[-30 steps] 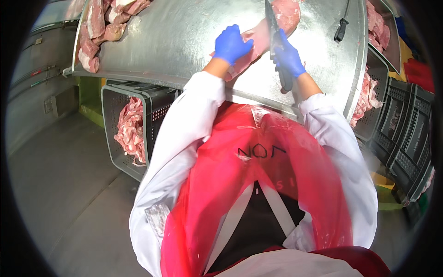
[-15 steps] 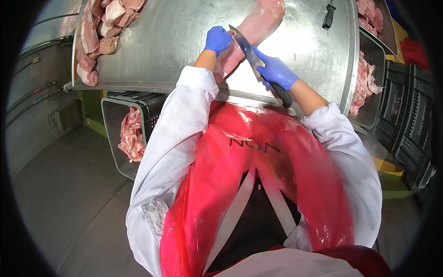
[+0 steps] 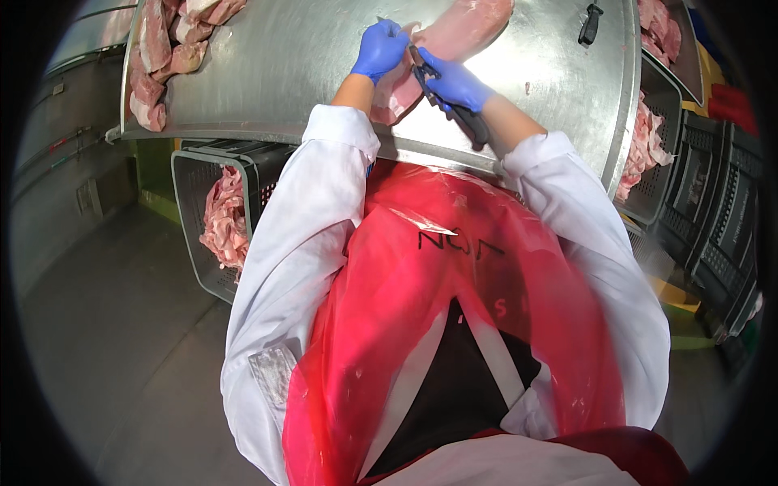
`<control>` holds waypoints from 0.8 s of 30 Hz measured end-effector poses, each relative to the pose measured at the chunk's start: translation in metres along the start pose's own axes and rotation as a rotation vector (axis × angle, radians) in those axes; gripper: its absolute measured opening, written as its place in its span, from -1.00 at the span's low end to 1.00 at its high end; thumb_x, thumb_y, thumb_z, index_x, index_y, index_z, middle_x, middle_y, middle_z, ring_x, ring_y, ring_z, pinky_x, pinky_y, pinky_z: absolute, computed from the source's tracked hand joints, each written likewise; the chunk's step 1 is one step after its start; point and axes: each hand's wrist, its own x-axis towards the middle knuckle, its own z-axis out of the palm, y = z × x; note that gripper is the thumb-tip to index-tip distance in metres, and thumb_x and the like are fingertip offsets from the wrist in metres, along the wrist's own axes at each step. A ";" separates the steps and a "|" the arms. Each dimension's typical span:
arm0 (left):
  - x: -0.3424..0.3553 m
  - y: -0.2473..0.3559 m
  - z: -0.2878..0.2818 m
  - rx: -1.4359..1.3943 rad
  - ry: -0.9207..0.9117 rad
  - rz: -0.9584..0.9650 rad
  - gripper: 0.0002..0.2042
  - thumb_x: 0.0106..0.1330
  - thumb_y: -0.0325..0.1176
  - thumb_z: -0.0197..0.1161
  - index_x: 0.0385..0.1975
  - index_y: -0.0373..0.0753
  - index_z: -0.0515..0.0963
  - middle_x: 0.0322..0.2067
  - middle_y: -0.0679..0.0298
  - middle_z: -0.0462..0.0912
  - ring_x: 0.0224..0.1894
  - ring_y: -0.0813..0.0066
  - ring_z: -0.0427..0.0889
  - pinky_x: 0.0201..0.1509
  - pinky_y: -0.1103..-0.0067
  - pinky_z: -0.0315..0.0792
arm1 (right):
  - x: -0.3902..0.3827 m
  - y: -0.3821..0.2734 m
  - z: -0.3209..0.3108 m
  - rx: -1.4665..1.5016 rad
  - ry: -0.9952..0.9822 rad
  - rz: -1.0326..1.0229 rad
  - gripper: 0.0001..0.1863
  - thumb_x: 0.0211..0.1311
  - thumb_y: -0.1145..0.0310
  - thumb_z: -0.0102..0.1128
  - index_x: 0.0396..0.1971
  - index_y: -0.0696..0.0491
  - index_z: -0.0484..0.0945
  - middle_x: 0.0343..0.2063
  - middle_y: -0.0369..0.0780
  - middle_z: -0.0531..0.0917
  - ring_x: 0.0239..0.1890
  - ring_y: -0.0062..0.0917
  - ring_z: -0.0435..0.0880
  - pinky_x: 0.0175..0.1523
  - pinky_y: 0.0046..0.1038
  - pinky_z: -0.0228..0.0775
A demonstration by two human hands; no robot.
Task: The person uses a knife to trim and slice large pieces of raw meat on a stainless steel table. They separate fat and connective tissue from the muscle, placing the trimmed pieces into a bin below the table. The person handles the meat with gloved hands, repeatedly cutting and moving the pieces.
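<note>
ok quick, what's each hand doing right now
Left hand: closed, gripping the edge of the meat cut.
Right hand: closed around the knife handle.

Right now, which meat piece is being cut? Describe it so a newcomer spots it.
On the steel table, look at the near edge, straight ahead of the red apron. The long pale pink cut lies between the left hand and the right hand, which holds a knife. The other meat lies untouched in piles.
</note>
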 end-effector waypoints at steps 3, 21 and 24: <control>-0.009 -0.011 -0.022 -0.105 0.072 -0.114 -0.81 0.23 -0.29 0.32 -0.50 -0.28 0.57 -0.57 0.26 0.60 -0.53 0.53 0.53 -0.40 0.52 0.46 | -0.059 -0.003 0.018 -0.026 -0.122 0.092 -0.25 0.37 0.36 -0.08 0.54 -0.23 -0.04 -0.56 -0.16 0.60 -0.67 -0.51 0.56 -0.54 -0.43 0.56; -0.050 -0.023 -0.087 -0.550 0.308 0.035 -0.87 0.29 -0.36 0.28 -0.39 -0.29 0.58 -0.49 0.35 0.57 -0.49 0.61 0.51 -0.40 0.60 0.44 | -0.048 -0.027 0.062 -0.304 -0.095 -0.020 -0.33 0.51 0.18 -0.22 0.54 -0.13 -0.11 -0.58 -0.06 0.61 -0.62 -0.31 0.63 -0.37 -0.26 0.54; -0.089 -0.071 -0.140 -0.692 0.482 -0.182 -0.87 0.32 -0.38 0.24 -0.36 -0.32 0.57 -0.50 0.32 0.55 -0.50 0.62 0.46 -0.39 0.61 0.43 | -0.122 0.026 0.048 -0.601 -0.251 -0.073 -0.30 0.42 0.28 -0.08 0.53 -0.17 0.00 -0.28 0.14 0.70 -0.24 -0.02 0.72 0.06 -0.12 0.49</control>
